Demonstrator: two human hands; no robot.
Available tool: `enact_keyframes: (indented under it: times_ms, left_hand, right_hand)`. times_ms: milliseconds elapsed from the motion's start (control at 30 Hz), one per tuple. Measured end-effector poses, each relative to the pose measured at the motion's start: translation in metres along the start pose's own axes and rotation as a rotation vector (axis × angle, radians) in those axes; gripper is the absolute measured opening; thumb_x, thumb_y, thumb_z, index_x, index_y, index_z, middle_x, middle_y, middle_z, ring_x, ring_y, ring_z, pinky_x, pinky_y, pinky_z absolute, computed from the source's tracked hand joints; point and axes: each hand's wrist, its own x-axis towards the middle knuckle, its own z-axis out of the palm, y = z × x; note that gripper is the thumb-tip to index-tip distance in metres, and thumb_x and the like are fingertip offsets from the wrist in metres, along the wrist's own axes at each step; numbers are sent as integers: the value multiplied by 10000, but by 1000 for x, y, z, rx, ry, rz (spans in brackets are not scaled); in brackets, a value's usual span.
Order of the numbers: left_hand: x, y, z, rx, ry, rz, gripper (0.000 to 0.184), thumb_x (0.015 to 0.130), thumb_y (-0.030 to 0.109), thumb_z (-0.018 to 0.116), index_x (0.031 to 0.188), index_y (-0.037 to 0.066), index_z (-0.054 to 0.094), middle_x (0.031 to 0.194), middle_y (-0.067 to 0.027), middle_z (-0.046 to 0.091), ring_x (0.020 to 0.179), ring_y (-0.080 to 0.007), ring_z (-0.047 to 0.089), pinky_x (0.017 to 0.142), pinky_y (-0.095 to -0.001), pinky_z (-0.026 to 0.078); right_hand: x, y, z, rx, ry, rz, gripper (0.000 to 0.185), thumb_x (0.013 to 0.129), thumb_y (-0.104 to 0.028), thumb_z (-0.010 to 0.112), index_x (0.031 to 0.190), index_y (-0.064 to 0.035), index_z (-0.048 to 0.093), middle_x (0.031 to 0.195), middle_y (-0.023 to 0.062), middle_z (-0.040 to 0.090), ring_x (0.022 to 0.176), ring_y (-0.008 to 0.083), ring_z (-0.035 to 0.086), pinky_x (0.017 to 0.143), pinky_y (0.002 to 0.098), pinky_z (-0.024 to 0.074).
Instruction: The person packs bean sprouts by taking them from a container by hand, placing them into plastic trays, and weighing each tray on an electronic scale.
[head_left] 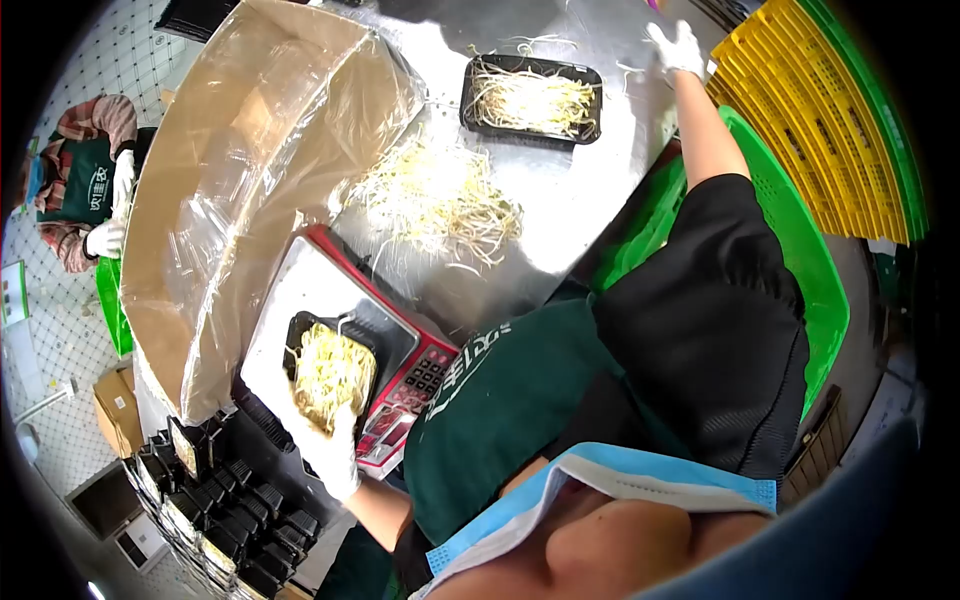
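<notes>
My left hand (pixel 328 448), in a white glove, grips the near end of a black plastic tray of bean sprouts (pixel 335 375). That tray sits on the pan of a red and white digital scale (pixel 408 385); glare washes out part of the fingers. My right hand (pixel 678 52), also gloved in white, is stretched far out over the right side of the metal table, fingers apart and nothing visible in them. Between the hands lie a loose heap of bean sprouts (pixel 435 200) and a second filled black tray (pixel 532 98).
A large cardboard box lined with clear plastic (pixel 255 180) stands left of the heap. Yellow crates (pixel 820 120) and a green basket (pixel 815 290) are on the right. Stacked black trays (pixel 225 520) stand lower left. Another person (pixel 90 185) in white gloves is beyond the box.
</notes>
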Motion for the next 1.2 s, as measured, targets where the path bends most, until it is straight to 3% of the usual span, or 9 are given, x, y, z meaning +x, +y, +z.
enact_keyframes:
  times_ms: [100,233,367,600,700,833,933,1033,1200]
  left_hand:
    - [25,75,-19,433,75,213,858,813,526,612,1417,2,299,1406,-220,368,1319,-368,317,1078,-510,247]
    - [61,178,20,-526,-276,206,575,897,354,532,1315,-27,426,1334,-197,456,1254,-292,419,1035,-401,317]
    - [106,209,193,-1144,-1039,-583,569,940,468,426,1223,-15,526,1284,-156,527,1146,-255,526,972,-374,375]
    - [168,191,344,-1065,-623,-770,407,841,390,600,1010,20,591,801,-127,669,630,-244,656,518,-288,467]
    - [157,158,314,-1162,-594,-754,264,841,265,607,918,12,605,765,-100,638,579,-160,577,499,-256,426]
    - [96,145,223,-989,-326,-617,220,801,200,645,708,1,637,732,-52,622,503,-114,490,455,-249,379]
    - [58,144,170,-1091,-333,-762,238,779,127,630,961,-27,623,859,-84,654,662,-168,611,605,-281,497]
    - [31,124,161,-1346,-329,-809,297,774,59,625,1053,-35,589,933,-90,659,785,-180,641,765,-304,522]
    - [15,97,177,-1382,-228,-764,179,783,73,696,930,-18,647,870,-54,674,734,-115,625,712,-238,503]
  right_hand:
    - [4,23,16,-88,-187,321,805,736,-673,518,1343,-154,413,1352,181,424,1239,313,446,983,471,361]
    - [3,9,36,-208,-288,215,855,725,-738,465,1373,-189,370,1357,163,418,1248,309,439,1006,571,282]
    - [-9,-20,47,56,-366,-129,723,788,-656,481,1354,-208,436,1398,122,415,1286,316,398,1065,508,239]
    - [-35,-84,68,215,-540,-331,660,759,-512,643,1288,-145,505,1318,124,507,1212,299,477,1026,375,354]
    - [-63,-123,78,-3,-469,-767,675,730,-497,664,1274,-133,501,1302,143,502,1186,308,484,1008,419,368]
    - [-162,-169,73,1013,-915,-766,563,801,-329,650,1306,-137,488,1303,160,488,1220,279,444,1054,389,328]
    - [-168,-172,-5,826,-624,-1196,422,874,-114,565,1289,-93,491,1275,161,505,1209,256,466,984,392,421]
    - [-106,-104,23,904,-1079,-180,528,877,-134,563,1373,-84,392,1376,176,416,1203,262,490,902,357,481]
    - [-163,-102,33,760,-833,-477,616,871,-308,579,1389,-65,349,1365,177,397,1194,284,491,950,393,435]
